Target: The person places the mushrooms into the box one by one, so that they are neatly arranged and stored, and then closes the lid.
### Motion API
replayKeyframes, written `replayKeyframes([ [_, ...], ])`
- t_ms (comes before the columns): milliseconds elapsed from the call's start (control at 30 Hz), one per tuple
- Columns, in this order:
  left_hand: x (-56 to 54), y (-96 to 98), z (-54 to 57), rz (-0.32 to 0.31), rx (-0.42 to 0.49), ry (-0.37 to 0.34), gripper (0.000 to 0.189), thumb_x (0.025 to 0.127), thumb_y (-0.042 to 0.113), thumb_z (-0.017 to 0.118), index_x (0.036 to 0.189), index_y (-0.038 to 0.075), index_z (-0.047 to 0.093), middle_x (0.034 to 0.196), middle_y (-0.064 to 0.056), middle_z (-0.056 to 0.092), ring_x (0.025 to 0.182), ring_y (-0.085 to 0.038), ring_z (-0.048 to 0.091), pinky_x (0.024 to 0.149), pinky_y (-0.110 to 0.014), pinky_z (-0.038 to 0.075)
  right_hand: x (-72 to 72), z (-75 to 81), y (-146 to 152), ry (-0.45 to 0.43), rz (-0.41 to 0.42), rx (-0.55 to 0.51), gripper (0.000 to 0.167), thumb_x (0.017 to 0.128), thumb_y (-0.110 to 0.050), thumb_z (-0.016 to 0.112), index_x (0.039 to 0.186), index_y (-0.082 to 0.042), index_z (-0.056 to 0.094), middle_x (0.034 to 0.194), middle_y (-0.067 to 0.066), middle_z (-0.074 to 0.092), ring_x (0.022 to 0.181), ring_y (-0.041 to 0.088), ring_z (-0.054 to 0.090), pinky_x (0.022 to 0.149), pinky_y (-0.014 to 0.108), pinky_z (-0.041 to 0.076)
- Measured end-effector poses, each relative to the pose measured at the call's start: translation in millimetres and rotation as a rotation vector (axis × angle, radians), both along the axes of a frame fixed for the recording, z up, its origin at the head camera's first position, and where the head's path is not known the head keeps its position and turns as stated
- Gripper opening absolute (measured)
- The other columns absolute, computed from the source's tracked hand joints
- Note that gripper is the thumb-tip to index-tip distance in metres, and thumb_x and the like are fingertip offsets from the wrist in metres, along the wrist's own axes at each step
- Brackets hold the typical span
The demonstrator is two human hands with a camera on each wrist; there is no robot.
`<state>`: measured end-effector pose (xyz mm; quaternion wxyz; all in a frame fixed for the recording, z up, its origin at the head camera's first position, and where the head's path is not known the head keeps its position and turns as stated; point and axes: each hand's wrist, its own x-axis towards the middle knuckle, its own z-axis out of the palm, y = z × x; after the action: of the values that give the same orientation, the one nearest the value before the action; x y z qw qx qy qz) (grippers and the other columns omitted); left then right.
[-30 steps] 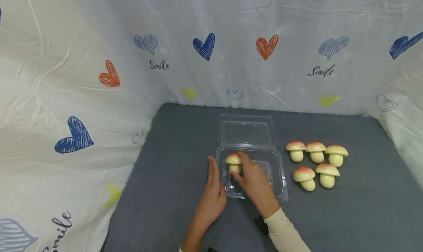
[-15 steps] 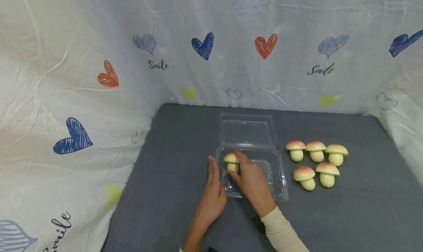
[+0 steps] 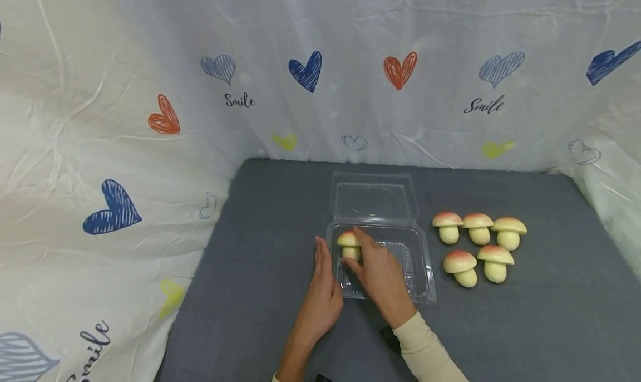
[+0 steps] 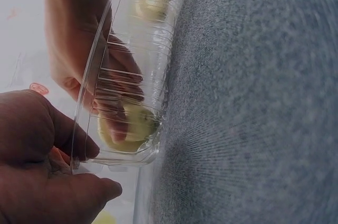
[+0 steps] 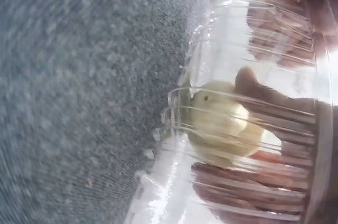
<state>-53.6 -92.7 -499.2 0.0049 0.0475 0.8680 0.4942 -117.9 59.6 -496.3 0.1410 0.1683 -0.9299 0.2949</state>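
Note:
The clear plastic clamshell container (image 3: 425, 293) lies with its lid folded back on the grey cloth. At its left front corner, my left hand (image 3: 323, 301) steadies it. The left wrist view shows the rim between that hand's thumb and extended fingers. Inside the base, by the left wall, stands a toy mushroom (image 3: 350, 251) with a red-and-yellow cap and pale stem. My right hand (image 3: 383, 276) grips it from the right. In the right wrist view, thumb and fingers are on either side of the mushroom (image 5: 219, 118), seen through ribbed plastic.
Several more mushrooms (image 3: 494, 264) lie in two rows on the cloth right of the container. Behind the grey table (image 3: 250, 231) hangs a white curtain (image 3: 350, 25) printed with hearts. The container's lid (image 3: 373, 198) points away from me.
My right hand has slid the mushroom slightly left inside the container, nearer its left wall. The left hand keeps its place at the container's side.

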Motion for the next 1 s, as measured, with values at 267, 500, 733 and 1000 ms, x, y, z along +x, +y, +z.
replayKeyframes([
  [267,1.5,-0.4,-2.3,0.001,0.019,-0.018,0.086,0.101,-0.008,0.04,0.169,0.011,-0.01,0.175,0.003,-0.019,0.162,-0.02,-0.009,0.126,-0.052,0.021,2.1,6.3,5,-0.028,-0.014,-0.013,0.08,0.083,-0.034,0.091,0.148,-0.002,0.058,0.098,0.025,0.077,0.073,0.038,0.074,0.06,0.051,0.057],
  [500,2.1,0.8,-3.1,0.001,0.034,-0.013,0.084,0.103,-0.008,0.039,0.169,0.01,-0.01,0.175,0.003,-0.02,0.162,-0.022,-0.009,0.125,-0.053,0.023,6.6,20.7,20,-0.004,-0.046,-0.026,0.072,0.088,-0.035,0.087,0.147,-0.003,0.06,0.079,0.021,0.072,0.057,0.029,0.068,0.053,0.044,0.055],
  [733,0.6,2.0,-3.7,0.023,0.016,0.021,0.085,0.1,-0.01,0.041,0.169,0.007,-0.006,0.176,0.0,-0.016,0.162,-0.021,-0.006,0.126,-0.052,0.019,7.3,29.6,42,0.061,-0.108,-0.086,0.059,0.093,-0.035,0.083,0.142,-0.007,0.065,0.114,0.024,0.076,0.075,0.04,0.075,0.064,0.052,0.058],
  [1000,-1.0,2.0,-2.9,0.026,0.01,0.029,0.085,0.099,-0.011,0.041,0.169,0.005,-0.004,0.176,-0.001,-0.015,0.163,-0.023,-0.005,0.127,-0.05,0.018,6.2,38.3,73,0.142,-0.185,-0.22,0.056,0.097,-0.029,0.08,0.147,-0.01,0.064,0.134,0.015,0.072,0.089,0.04,0.076,0.073,0.055,0.059],
])
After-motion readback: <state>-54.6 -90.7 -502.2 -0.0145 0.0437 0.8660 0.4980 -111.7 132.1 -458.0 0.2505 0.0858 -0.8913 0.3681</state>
